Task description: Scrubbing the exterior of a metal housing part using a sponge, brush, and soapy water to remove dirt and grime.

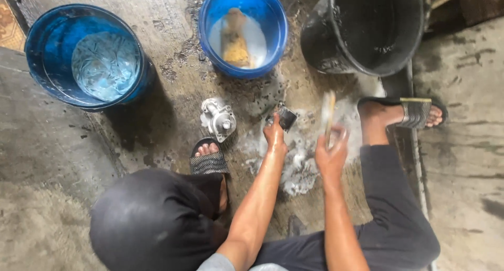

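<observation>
From the head camera, the left hand (275, 134) pinches a small dark square metal part (287, 117) against the wet, soapy concrete floor (173, 77) — fingers closed on its near edge. The right hand (332, 154) is clamped around a pale, blurred brush (329, 113) just beside it. A silvery cast-metal housing (219, 119) lies near the left sandalled foot (209, 158). Beyond stand two blue plastic buckets (84, 56) (243, 29) and a tilted black bucket (367, 29) — none blocks the hands.
</observation>
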